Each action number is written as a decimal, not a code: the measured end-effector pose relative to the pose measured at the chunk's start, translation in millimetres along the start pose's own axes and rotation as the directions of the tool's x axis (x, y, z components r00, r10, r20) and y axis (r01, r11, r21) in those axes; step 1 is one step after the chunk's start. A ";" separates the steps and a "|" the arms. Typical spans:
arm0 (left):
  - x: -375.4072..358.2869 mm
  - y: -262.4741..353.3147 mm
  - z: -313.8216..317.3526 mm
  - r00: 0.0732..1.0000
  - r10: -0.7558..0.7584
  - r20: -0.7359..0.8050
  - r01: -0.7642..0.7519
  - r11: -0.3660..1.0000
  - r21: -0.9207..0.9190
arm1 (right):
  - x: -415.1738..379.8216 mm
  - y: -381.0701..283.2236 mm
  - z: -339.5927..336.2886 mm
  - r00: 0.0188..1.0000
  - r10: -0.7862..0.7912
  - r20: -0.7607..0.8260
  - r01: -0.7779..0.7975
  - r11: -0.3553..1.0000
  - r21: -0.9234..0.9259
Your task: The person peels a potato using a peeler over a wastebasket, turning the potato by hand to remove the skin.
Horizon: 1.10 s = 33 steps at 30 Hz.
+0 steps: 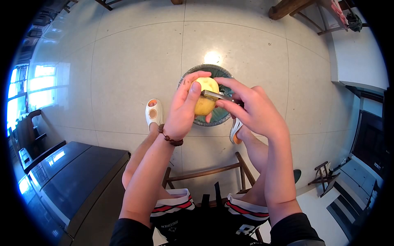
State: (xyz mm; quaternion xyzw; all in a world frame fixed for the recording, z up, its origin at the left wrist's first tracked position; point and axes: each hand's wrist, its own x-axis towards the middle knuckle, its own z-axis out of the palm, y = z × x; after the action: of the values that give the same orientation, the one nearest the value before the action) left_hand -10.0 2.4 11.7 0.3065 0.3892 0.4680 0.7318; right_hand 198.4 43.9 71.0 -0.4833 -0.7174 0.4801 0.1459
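A partly peeled potato (pixel 204 107) is held in my left hand (pixel 185 104), whose fingers wrap round its left side and top. Its upper part is bare and pale yellow, while the lower part keeps its brown-yellow skin. My right hand (pixel 256 108) grips a peeler (pixel 216 96) by its dark handle, and the metal head rests against the potato near the border of skin and flesh. Directly below both hands is a round bin (pixel 190 75) with a green lining, partly hidden by the hands.
Pale floor tiles (pixel 135 61) surround the bin. White slippers (pixel 153 110) are on my feet either side of it. A wooden stool rail (pixel 205 172) lies beneath my legs. At the left stands a dark glossy table (pixel 82 176); wooden furniture legs (pixel 287 9) show at the top right.
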 end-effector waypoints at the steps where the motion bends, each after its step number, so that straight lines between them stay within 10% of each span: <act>1: 0.1 -1.6 -3.0 1.000 -0.004 0.029 0.004 1.000 0.010 | 0.2 3.5 -0.5 1.000 -0.016 0.004 0.016 1.000 -0.018; 33: -3.3 -2.3 4.6 0.999 -0.049 0.020 0.043 0.978 0.203 | -4.7 11.7 -19.1 0.998 -0.007 -0.056 0.013 0.994 0.112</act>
State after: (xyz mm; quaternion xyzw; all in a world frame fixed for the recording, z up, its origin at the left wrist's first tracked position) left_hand -5.9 -1.9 13.1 0.3762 0.4325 0.4050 0.7123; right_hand 220.0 51.2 72.0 -0.4839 -0.6874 0.5053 0.1949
